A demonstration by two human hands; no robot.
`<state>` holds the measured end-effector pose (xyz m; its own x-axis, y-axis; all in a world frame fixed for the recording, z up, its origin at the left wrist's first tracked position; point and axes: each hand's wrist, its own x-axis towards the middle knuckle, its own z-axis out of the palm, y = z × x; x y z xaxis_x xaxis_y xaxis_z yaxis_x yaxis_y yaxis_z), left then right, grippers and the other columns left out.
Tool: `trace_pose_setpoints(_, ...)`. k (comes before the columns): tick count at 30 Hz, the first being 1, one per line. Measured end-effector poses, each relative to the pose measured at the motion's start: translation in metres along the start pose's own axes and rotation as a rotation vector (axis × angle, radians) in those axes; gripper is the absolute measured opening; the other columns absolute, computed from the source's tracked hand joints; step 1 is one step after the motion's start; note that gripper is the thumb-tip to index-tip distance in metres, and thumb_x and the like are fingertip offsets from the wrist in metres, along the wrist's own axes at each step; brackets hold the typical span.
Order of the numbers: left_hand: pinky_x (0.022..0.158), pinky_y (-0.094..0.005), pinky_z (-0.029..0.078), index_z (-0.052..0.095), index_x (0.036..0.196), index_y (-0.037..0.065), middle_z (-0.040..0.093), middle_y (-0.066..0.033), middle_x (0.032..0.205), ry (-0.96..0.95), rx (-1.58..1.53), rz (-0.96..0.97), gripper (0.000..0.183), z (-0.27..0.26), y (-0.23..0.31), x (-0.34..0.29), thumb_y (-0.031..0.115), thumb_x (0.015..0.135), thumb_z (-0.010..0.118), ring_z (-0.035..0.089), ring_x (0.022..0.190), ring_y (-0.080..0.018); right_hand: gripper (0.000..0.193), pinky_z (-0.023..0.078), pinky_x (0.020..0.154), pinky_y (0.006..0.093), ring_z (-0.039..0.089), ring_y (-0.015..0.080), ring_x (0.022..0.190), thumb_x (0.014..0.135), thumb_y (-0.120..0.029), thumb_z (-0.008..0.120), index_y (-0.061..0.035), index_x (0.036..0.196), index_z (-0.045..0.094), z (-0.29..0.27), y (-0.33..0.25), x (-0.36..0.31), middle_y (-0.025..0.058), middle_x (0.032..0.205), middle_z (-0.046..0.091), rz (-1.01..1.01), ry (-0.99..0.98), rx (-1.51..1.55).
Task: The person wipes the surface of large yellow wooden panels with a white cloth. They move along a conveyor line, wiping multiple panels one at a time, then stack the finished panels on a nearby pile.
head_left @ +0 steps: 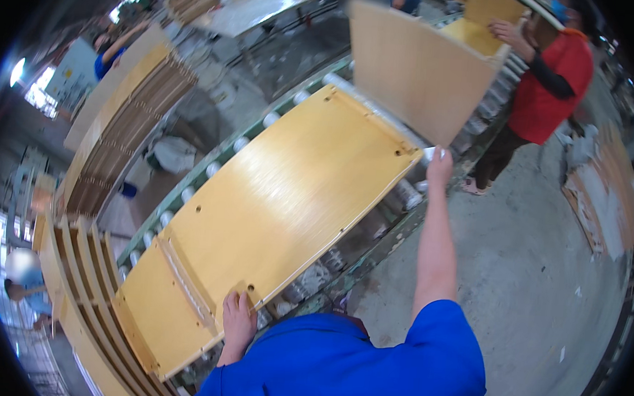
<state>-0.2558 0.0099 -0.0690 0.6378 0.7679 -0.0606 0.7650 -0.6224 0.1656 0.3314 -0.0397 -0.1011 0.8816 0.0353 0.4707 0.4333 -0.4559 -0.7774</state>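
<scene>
Left hand (239, 323) touches yellow panel (281, 189) — right hand (440, 168) beside its corner.

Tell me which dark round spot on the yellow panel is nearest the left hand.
The spot right beside the left hand, close to the near long edge of the yellow panel; the others lie farther away.

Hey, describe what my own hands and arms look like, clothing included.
Your left hand and right hand are gloveless, with no watch or bracelet visible. A plain, bright blue short sleeve leaves your right forearm bare; the matching left sleeve is only partly in view.
</scene>
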Motion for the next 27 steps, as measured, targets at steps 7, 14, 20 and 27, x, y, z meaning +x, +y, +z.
trace_pose_setpoints(7, 0.095, -0.0432, 0.037, 0.052, 0.113, 0.001, 0.049, -0.0212, 0.118, 0.060, -0.218, 0.040, 0.044, -0.026, 0.000, -0.007, 0.018, 0.076, 0.066, 0.043, 0.111, -0.0377, 0.039, 0.037, 0.043, 0.0277, 0.046, 0.0119, 0.045, 0.091, -0.041, 0.042, -0.0038, 0.089, 0.055, -0.057, -0.054, -0.155, -0.0008, 0.053, 0.046, 1.341, -0.759, 1.764)
trace_pose_setpoints(14, 0.075, -0.0317, 0.050, 0.057, 0.109, -0.001, 0.066, -0.0141, 0.092, -0.312, -0.778, 0.231, 0.037, -0.005, 0.061, 0.001, 0.024, 0.083, 0.064, 0.064, 0.085, -0.0219, 0.047, 0.047, 0.068, 0.0355, 0.060, 0.0209, 0.081, 0.095, -0.045, 0.033, -0.0061, 0.107, 0.056, -0.135, -0.100, -0.313, 0.0110, 0.092, 0.063, 1.314, -1.179, 1.374)
trace_pose_setpoints(20, 0.070, -0.0319, 0.048, 0.055, 0.100, -0.002, 0.065, -0.0144, 0.083, -0.335, -0.780, 0.351, 0.032, -0.004, 0.116, -0.050, 0.024, 0.083, 0.064, 0.064, 0.076, -0.0215, 0.045, 0.041, 0.091, 0.0285, 0.055, 0.0171, 0.105, 0.097, -0.035, 0.034, 0.0008, 0.120, 0.050, -0.203, -0.137, -0.366, 0.0119, 0.113, 0.060, 0.845, -1.143, 1.421)
trace_pose_setpoints(27, 0.062, -0.0356, 0.046, 0.057, 0.097, 0.000, 0.062, -0.0157, 0.073, -0.238, -0.801, 0.310, 0.025, 0.038, 0.079, -0.146, 0.023, 0.087, 0.054, 0.063, 0.068, -0.0253, 0.036, 0.044, 0.076, 0.0239, 0.055, 0.0090, 0.088, 0.093, -0.031, 0.050, -0.0063, 0.118, 0.055, -0.270, -0.103, -0.434, 0.0008, 0.098, 0.061, 0.611, -1.362, 0.886)
